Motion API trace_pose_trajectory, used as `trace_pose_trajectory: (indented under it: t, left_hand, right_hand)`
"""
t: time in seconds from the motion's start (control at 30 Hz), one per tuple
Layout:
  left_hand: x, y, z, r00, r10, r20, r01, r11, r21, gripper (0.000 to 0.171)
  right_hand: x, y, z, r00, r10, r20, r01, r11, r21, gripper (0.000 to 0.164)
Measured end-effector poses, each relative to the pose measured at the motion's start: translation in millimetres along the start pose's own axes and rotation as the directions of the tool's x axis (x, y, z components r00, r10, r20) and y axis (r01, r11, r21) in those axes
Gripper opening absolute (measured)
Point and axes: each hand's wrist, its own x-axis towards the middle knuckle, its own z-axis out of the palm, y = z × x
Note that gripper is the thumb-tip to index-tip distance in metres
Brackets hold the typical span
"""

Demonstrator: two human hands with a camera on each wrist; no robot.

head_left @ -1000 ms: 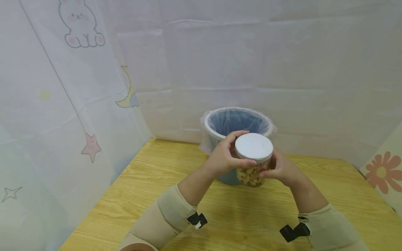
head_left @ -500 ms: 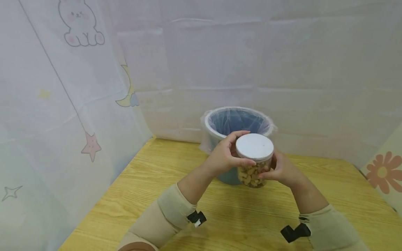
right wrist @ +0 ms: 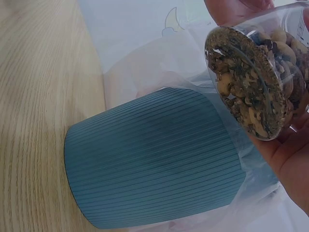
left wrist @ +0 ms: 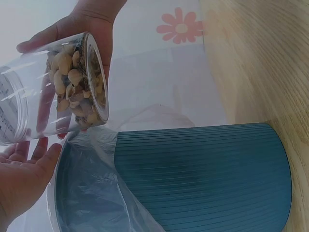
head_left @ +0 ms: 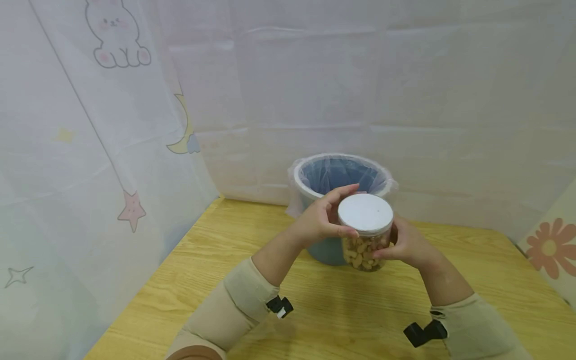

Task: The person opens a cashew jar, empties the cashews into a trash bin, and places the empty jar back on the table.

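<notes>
A clear jar [head_left: 365, 252] of cashew nuts is held upright over the wooden table in the head view, with its flat white lid [head_left: 365, 214] on top. My right hand [head_left: 411, 244] grips the body of the jar from the right, thumb in front. The left hand [head_left: 315, 220] is around the lid's left side, its thumb at the front edge and fingers reaching behind. In the left wrist view the nuts lie heaped towards the jar's base, and dark crumbs cover the base in the right wrist view.
Just behind the jar stands a blue ribbed bin [left wrist: 207, 169] with a white rim, lined with a clear plastic bag [head_left: 294, 205]. It sits on the wooden table [head_left: 216, 255]. Pale printed curtains [head_left: 306, 90] hang behind and at the sides.
The jar has shifted slightly down and towards me. The left thumb has slid a little left along the lid's edge, and the left index finger has lifted slightly.
</notes>
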Motion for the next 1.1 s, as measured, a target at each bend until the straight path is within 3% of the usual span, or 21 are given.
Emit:
trace_pose_trajectory:
  t: [0.37,0.87,1.1]
  left_hand:
    - [1.9,-3.0,-0.3,0.994,0.042,0.100,-0.041,0.999,-0.009,0.083]
    - [1.9,-10.3,3.3,0.997,0.063,0.047,-0.065,0.996,0.057,0.077]
    - [2.5,-16.1,3.9,0.997,0.072,0.031,-0.074,0.996,0.043,0.077]
  right_hand:
    - [-1,-3,0,0.998,0.015,0.060,-0.016,0.999,0.031,0.085]
    - [-2,1,-1,0.997,0.021,0.077,-0.025,0.998,0.050,0.085]
    - [-3,4,-2,0.997,0.001,0.078,-0.004,0.999,0.042,0.084]
